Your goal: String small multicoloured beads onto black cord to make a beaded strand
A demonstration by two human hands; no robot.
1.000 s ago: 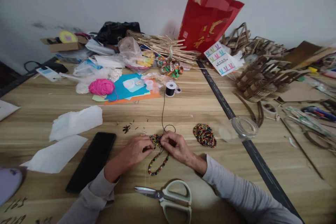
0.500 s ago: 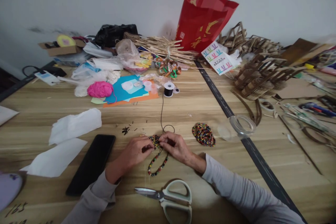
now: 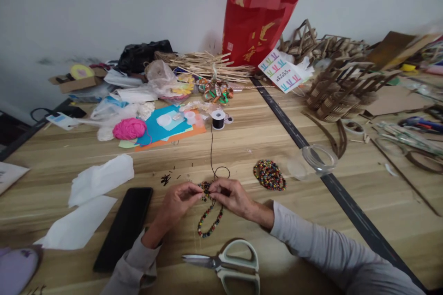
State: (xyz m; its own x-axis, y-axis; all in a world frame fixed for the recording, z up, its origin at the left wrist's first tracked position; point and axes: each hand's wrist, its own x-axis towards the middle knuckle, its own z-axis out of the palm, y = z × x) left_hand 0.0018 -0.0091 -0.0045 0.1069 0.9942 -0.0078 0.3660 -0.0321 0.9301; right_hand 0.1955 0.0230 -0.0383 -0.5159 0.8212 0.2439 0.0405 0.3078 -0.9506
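A string of small multicoloured beads [image 3: 210,230] hangs in a loop below my fingers and bunches up between my two hands. My left hand [image 3: 178,203] pinches at the bunch from the left, thumb and forefinger together. From the right, my right hand [image 3: 232,197] pinches the beaded string by its black cord. That cord [image 3: 212,147] curls in a loop past my right fingertips and runs back to a spool of black cord [image 3: 218,120]. Exactly what sits between the fingertips is too small to make out. Nearer me lie scissors [image 3: 221,262] with pale handles.
A coil of beads [image 3: 269,175] lies right of my hands, near a roll of clear tape [image 3: 320,159]. Left are a black phone [image 3: 123,229] and white paper pieces [image 3: 102,179]. Pink yarn [image 3: 129,128], a red bag [image 3: 258,27] and small baskets [image 3: 341,97] stand behind.
The camera view has shifted slightly. My left thumb and forefinger have drawn closer to the right fingertips at the bead bunch, while the right hand keeps its pinch.
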